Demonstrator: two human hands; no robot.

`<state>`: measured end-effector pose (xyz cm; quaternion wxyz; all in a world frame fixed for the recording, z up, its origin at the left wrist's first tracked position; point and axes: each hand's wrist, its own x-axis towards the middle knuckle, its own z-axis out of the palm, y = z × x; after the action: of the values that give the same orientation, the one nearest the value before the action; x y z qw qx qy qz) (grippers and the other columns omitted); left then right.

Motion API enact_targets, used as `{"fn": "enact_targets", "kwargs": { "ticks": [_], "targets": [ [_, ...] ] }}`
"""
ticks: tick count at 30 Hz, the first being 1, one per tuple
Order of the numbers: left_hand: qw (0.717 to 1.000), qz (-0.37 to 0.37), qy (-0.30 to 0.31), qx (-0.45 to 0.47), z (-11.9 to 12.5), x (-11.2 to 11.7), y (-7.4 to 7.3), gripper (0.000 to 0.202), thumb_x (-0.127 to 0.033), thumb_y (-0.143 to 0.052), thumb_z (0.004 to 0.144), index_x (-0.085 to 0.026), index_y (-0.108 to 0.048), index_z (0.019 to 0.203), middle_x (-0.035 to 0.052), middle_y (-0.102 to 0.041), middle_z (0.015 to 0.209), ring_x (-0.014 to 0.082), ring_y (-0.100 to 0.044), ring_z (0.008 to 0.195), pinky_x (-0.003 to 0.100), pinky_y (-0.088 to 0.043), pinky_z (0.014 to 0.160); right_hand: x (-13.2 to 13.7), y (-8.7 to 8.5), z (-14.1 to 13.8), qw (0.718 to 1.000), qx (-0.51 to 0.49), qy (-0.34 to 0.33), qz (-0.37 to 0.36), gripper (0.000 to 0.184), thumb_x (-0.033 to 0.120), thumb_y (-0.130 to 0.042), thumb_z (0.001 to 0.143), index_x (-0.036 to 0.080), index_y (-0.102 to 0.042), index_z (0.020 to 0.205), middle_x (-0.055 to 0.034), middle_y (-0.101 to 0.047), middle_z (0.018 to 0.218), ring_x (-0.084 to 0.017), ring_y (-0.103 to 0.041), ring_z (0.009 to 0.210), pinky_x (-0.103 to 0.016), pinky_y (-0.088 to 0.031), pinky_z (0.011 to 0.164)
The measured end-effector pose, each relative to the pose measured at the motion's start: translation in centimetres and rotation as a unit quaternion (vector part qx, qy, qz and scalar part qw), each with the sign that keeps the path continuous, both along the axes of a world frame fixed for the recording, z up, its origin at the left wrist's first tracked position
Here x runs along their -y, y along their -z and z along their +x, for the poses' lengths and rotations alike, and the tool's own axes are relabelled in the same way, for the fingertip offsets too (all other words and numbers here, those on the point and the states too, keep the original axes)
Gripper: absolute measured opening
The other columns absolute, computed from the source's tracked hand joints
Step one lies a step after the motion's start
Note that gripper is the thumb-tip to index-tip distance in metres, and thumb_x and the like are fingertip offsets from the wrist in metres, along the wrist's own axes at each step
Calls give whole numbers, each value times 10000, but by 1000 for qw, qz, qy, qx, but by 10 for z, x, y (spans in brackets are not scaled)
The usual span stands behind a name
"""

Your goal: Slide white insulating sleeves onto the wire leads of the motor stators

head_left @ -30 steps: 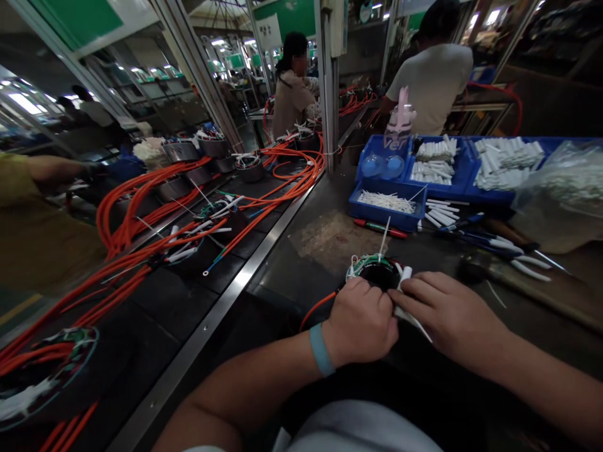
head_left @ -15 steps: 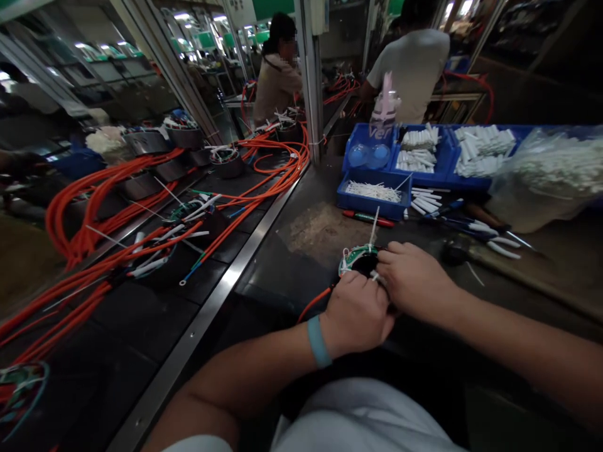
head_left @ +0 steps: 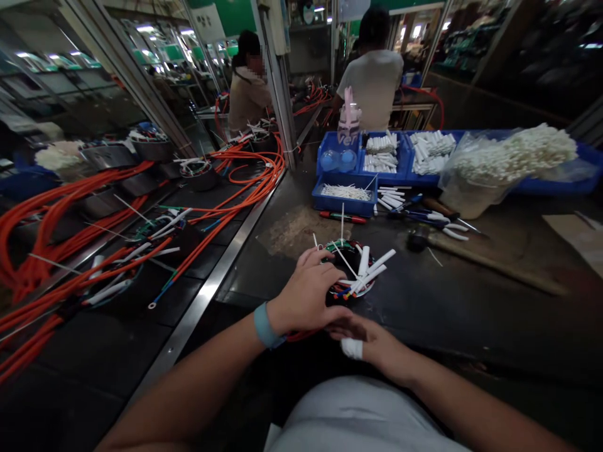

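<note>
A ring-shaped motor stator (head_left: 354,247) with green and coloured windings lies on the dark bench in front of me. White sleeves (head_left: 375,271) on its wires point up to the right at its near side, and thin cable ties (head_left: 343,223) stick up from the ring. My left hand (head_left: 308,289) is curled over the stator's left side, thumb toward me. Below it, at the near side, is my right hand (head_left: 370,342), white wrapping on one digit; its fingertips are partly hidden under my left hand. An orange cable (head_left: 304,336) runs beneath my left wrist.
Blue bins (head_left: 405,166) with white sleeves stand at the back, a small blue tray (head_left: 345,196) of cable ties before them. A red marker (head_left: 342,217), pliers (head_left: 436,220) and a mallet (head_left: 419,240) lie nearby. Orange-cabled stators (head_left: 198,172) fill the left side. Two people sit beyond.
The stator has turned, bringing its white sleeves into view at the near right. My right hand has moved from the ring's right side down to the near side; my left hand has opened out over the left side.
</note>
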<state>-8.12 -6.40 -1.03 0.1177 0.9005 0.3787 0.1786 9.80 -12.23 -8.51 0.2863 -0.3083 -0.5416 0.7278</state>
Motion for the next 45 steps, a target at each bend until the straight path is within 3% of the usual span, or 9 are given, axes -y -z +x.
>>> {"fn": "enact_targets", "kwargs": {
  "ticks": [5, 10, 17, 21, 23, 27, 30, 40, 45],
  "targets": [
    [999, -1, 0, -37, 4, 0, -7, 573, -553, -731, 615, -191, -619, 1045, 78, -641, 993, 300, -461, 1120, 496, -254, 1023, 6, 10, -7, 998, 6, 64, 23, 402, 560, -487, 851, 164, -536, 802, -38, -592, 817, -162, -561, 826, -323, -444, 826],
    [999, 1, -30, -15, 12, 4, 1, 268, -352, -693, 714, -203, -638, 930, 39, -647, 943, 217, -564, 965, 488, -223, 1034, 0, -10, 48, 986, 144, 68, 57, 480, 593, -342, 891, 168, -509, 740, 28, -444, 523, -109, -437, 479, -226, -362, 487],
    [994, 8, -96, 52, 31, 14, 11, 282, -285, -655, 750, -212, -602, 1017, 37, -656, 995, 231, -551, 1028, 491, -245, 1029, -23, -3, 79, 842, 396, 92, 354, 277, 273, -336, 894, 172, -486, 684, -5, -539, 615, -124, -483, 565, -231, -313, 546],
    [993, 28, -98, 60, 32, 12, 14, 247, -257, -614, 767, -220, -597, 1011, 41, -652, 981, 242, -562, 995, 498, -283, 1004, -38, -12, 87, 863, 344, 37, 368, 219, 264, -413, 881, 174, -558, 744, 5, -574, 674, -106, -522, 608, -207, -369, 575],
    [991, 50, -103, 74, 33, 11, 17, 200, -231, -584, 779, -221, -598, 978, 39, -656, 956, 242, -569, 977, 496, -294, 990, -69, -31, 113, 862, 315, 115, 379, 141, 282, -501, 847, 184, -599, 820, -8, -613, 780, -127, -563, 721, -226, -420, 659],
    [991, 63, -97, 70, 34, 9, 21, 208, -236, -573, 794, -237, -593, 1001, 30, -666, 952, 247, -577, 977, 500, -305, 978, -162, -71, 197, 653, 375, 549, 362, 220, 228, -533, 795, 155, -588, 994, -85, -620, 934, -189, -569, 826, -307, -440, 731],
    [992, 64, -92, 55, 34, 8, 19, 224, -244, -574, 794, -243, -599, 1016, 24, -671, 961, 247, -588, 976, 503, -317, 983, -215, -82, 247, 564, 479, 576, 347, 288, 156, -573, 726, 111, -589, 1010, -131, -610, 971, -210, -556, 845, -338, -407, 747],
    [991, 75, -91, 57, 35, 8, 18, 249, -258, -575, 790, -237, -617, 1034, 38, -673, 956, 244, -598, 966, 509, -338, 995, -225, -87, 268, 594, 360, 607, 387, 135, 208, -533, 774, 104, -535, 860, -177, -624, 922, -155, -598, 727, -282, -434, 666],
    [991, 58, -101, 64, 35, 11, 17, 266, -260, -597, 778, -221, -611, 1041, 36, -672, 976, 245, -585, 998, 520, -319, 1013, -161, -89, 215, 626, 241, 586, 454, 173, 245, -480, 873, 160, -424, 1012, -146, -639, 938, -172, -660, 824, -286, -507, 724]
  ]
}}
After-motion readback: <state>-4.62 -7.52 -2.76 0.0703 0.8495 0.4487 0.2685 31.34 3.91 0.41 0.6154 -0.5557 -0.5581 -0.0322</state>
